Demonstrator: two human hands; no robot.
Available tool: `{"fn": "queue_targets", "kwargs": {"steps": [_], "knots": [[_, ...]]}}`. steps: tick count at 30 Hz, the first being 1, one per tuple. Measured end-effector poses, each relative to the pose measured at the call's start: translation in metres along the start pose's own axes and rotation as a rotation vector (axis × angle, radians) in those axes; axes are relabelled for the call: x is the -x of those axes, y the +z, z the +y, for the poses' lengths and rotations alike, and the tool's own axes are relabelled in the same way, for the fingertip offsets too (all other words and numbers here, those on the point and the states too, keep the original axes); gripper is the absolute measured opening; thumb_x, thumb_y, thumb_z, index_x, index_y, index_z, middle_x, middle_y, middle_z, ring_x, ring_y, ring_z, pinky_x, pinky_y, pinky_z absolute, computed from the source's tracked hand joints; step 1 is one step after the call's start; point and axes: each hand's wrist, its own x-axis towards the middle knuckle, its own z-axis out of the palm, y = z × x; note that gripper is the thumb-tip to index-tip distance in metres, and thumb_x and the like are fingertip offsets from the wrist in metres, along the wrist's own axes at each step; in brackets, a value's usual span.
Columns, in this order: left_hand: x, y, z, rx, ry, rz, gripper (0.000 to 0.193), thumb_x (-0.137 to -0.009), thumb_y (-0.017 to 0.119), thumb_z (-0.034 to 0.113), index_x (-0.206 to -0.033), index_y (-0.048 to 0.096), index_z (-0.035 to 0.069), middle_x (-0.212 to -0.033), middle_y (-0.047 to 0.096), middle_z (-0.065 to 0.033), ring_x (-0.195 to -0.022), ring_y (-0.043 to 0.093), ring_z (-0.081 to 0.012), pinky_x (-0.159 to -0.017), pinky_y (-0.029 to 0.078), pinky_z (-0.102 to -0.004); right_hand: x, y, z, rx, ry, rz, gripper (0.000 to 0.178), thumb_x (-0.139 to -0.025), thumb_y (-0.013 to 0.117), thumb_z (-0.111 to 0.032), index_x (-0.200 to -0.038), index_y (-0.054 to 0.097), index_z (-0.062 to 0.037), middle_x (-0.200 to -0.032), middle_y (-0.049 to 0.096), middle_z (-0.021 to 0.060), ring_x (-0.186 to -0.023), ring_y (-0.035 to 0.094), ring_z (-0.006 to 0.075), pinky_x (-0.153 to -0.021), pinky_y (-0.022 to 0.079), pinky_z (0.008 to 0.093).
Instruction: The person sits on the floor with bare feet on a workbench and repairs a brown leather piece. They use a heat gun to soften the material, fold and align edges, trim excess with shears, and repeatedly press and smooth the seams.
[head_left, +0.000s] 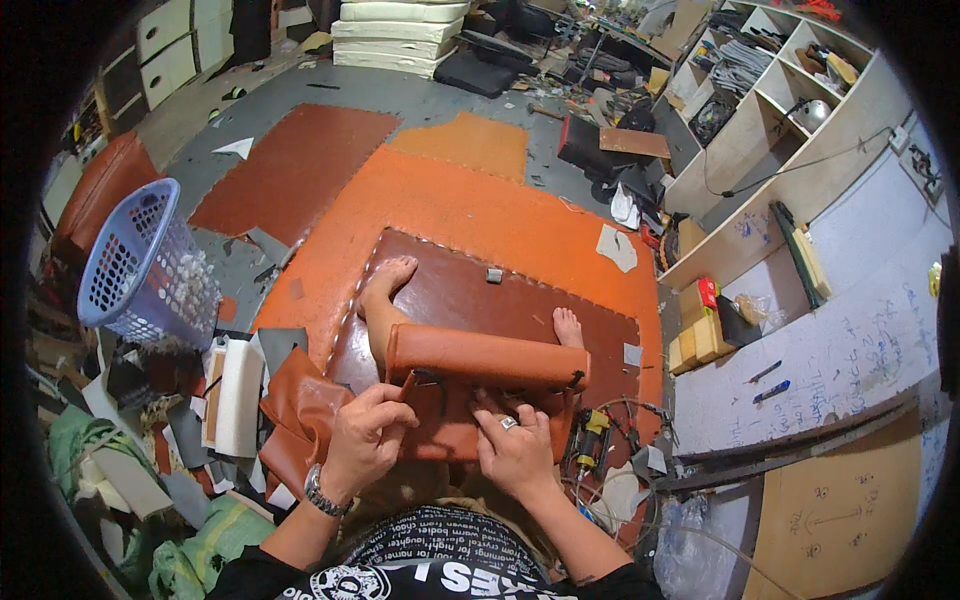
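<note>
Left hand [362, 435]: fingers curled nearly closed, pinching the near left edge of the cushion [486, 385] beside a small black clip [428, 380]; watch on the wrist.

Right hand [517, 450]: fingers bent and spread a little, pressed flat on the cushion's near face, gripping nothing that can be seen; ring on 1 finger.

Cushion: long, orange-brown leather-covered pad, lying across the person's lap above the dark brown mat [470, 300], between the 2 bare feet [385, 275] (the right foot shows only its toes past the pad's far end). A second black clip sits at its right end.

Hidden or unclear: the cushion's underside and the fingertips of the right hand against the cover; the legs under the pad; a tool [592, 435] with yellow parts just right of the pad, partly covered by cables, kind not certain.

Packages, labels, signs:
- Red box [707, 293] and tan blocks stacked at the foot of the shelf unit [760, 140], right.
- White board [860, 340] with blue handwriting, right; brown board below it with dark marks.
- Blue laundry basket [140, 265], left, tilted.
- Cream foam slabs [395, 35], stacked, top centre.
- Small grey piece on the mat's far edge.
- Orange sheet [480, 215] under the mat.
</note>
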Motion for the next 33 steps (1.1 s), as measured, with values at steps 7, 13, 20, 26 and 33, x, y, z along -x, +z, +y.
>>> {"fn": "queue_targets", "kwargs": {"steps": [7,13,20,26,33], "knots": [[-0.009,-0.013,0.019,-0.030,-0.299,-0.079,0.047,-0.089,0.089,0.008,-0.134,0.079,0.006,-0.100,0.080,-0.0154,-0.085,0.075,-0.0250,-0.078,0.059,-0.0361,0.002,0.000,0.000,-0.040,0.010,0.004,0.040,-0.091,0.075,-0.020,-0.131,0.077,-0.0187,-0.107,0.082,0.0039,-0.107,0.063,0.0312,-0.094,0.045,0.0483],[-0.019,-0.026,0.035,-0.191,-0.362,-0.205,0.055,-0.084,0.096,0.018,-0.135,0.079,0.007,-0.092,0.081,-0.0146,-0.076,0.077,-0.0266,-0.076,0.060,-0.0381,0.002,0.001,0.001,-0.023,0.008,0.018,0.039,-0.091,0.075,-0.022,-0.130,0.078,-0.0198,-0.117,0.083,-0.0012,-0.106,0.062,0.0289,-0.094,0.045,0.0462],[-0.029,-0.030,0.048,-0.427,-0.219,-0.340,0.036,-0.087,0.092,0.017,-0.118,0.080,0.004,-0.092,0.081,-0.0172,-0.082,0.078,-0.0368,-0.078,0.061,-0.0455,0.004,0.002,0.002,-0.005,-0.009,0.032,0.038,-0.092,0.075,-0.023,-0.129,0.078,-0.0192,-0.121,0.083,-0.0023,-0.105,0.062,0.0270,-0.094,0.044,0.0449],[-0.005,-0.016,0.043,-0.303,-0.139,-0.208,0.021,-0.095,0.085,0.017,-0.109,0.079,0.002,-0.089,0.079,-0.0171,-0.078,0.075,-0.0384,-0.075,0.060,-0.0448,0.007,0.005,0.004,0.006,-0.011,0.016,0.035,-0.093,0.074,-0.023,-0.127,0.079,-0.0192,-0.124,0.082,-0.0026,-0.106,0.062,0.0280,-0.093,0.046,0.0471],[0.010,-0.003,-0.006,0.248,-0.702,0.001,0.012,-0.107,0.074,0.010,-0.110,0.074,-0.002,-0.087,0.078,-0.0044,-0.073,0.067,-0.0086,-0.065,0.054,-0.0291,0.005,0.002,0.002,-0.032,0.001,0.035,0.036,-0.094,0.074,-0.023,-0.129,0.078,-0.0204,-0.114,0.083,-0.0008,-0.106,0.062,0.0297,-0.092,0.046,0.0490]]}}
